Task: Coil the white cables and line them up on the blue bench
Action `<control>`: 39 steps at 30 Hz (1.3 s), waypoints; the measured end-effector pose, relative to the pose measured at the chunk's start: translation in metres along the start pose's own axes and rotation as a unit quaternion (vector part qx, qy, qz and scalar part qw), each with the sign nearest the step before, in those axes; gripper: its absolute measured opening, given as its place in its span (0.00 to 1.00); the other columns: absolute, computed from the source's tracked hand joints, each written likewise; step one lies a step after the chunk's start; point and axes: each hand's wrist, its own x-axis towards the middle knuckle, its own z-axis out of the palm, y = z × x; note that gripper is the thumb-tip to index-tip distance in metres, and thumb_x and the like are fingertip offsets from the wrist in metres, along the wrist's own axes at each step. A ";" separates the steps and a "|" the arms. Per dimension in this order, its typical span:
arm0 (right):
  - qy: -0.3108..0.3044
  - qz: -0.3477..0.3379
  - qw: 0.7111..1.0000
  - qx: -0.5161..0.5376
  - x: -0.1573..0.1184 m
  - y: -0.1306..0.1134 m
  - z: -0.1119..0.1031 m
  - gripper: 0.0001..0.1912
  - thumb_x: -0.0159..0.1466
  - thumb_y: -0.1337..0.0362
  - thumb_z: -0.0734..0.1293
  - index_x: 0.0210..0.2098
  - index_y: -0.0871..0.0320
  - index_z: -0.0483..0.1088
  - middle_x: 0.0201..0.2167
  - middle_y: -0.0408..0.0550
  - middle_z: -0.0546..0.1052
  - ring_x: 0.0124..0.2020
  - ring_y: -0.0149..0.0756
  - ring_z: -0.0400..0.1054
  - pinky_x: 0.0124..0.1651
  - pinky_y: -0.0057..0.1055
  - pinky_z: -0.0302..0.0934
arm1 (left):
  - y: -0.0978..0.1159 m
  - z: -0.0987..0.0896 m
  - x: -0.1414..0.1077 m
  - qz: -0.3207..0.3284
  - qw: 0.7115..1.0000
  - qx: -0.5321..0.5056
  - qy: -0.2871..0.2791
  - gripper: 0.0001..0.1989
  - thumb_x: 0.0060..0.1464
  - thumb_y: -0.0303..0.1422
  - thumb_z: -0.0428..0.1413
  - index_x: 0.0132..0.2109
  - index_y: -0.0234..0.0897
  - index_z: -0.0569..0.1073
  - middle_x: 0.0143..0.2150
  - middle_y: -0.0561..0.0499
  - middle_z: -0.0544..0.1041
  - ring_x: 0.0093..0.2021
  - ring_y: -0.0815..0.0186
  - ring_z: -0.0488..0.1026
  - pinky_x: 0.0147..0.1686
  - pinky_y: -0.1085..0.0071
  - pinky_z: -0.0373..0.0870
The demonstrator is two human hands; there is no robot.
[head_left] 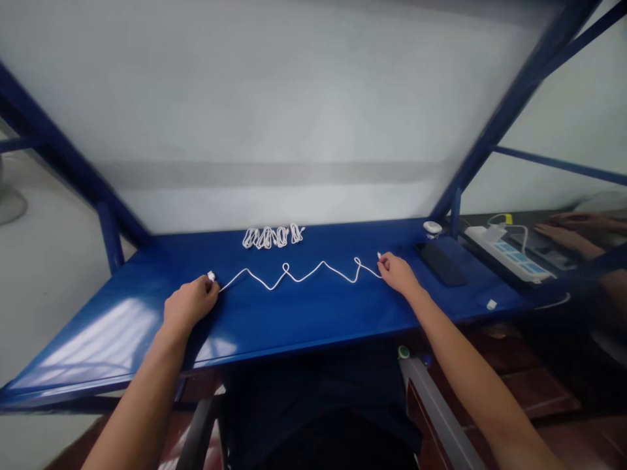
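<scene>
A white charging cable (306,279) stretches across the blue table (304,320) in loose zigzags with two small loops. My left hand (190,301) is closed on the cable's left end, where a white plug sticks out past the fingertips. At the other end, my right hand (398,273) pinches the cable just behind a small white connector tip. Both hands rest at table height, well apart, with the slack cable lying between them.
Several coiled white cables (273,237) lie along the table's back edge. To the right are a dark phone (441,264), a round white item (432,227), a small white piece (492,304) and a power strip (509,251). Another person's hands (582,225) show at far right.
</scene>
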 end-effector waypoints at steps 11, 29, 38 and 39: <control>-0.044 -0.063 0.995 -0.067 0.004 -0.026 0.002 0.10 0.66 0.69 0.58 0.42 0.59 0.70 0.40 0.55 0.78 0.40 0.42 0.71 0.39 0.31 0.56 | 0.030 0.005 0.002 0.050 0.998 0.044 0.005 0.21 0.61 0.41 0.40 0.47 0.38 0.74 0.43 0.36 0.79 0.42 0.47 0.77 0.37 0.60 0.69; -0.118 -0.207 0.971 -0.028 -0.004 -0.138 0.025 0.20 0.64 0.69 0.57 0.55 0.56 0.65 0.48 0.53 0.76 0.44 0.43 0.72 0.44 0.33 0.59 | 0.169 0.022 -0.024 0.233 0.971 -0.055 0.031 0.14 0.62 0.34 0.44 0.45 0.35 0.71 0.44 0.39 0.75 0.45 0.56 0.75 0.41 0.65 0.68; -0.106 -0.128 0.986 -0.014 -0.011 -0.160 0.032 0.16 0.64 0.67 0.58 0.52 0.63 0.61 0.40 0.59 0.77 0.40 0.47 0.72 0.42 0.34 0.58 | 0.160 0.030 -0.027 0.289 0.931 -0.212 0.065 0.11 0.62 0.38 0.48 0.44 0.42 0.72 0.39 0.48 0.75 0.44 0.61 0.71 0.40 0.69 0.66; -0.109 -0.130 0.985 0.001 -0.011 -0.160 0.032 0.16 0.64 0.67 0.58 0.52 0.63 0.61 0.40 0.58 0.77 0.40 0.46 0.72 0.41 0.34 0.58 | 0.159 0.030 -0.029 0.297 0.928 -0.215 0.064 0.11 0.62 0.39 0.48 0.43 0.41 0.73 0.40 0.47 0.75 0.45 0.60 0.71 0.40 0.68 0.66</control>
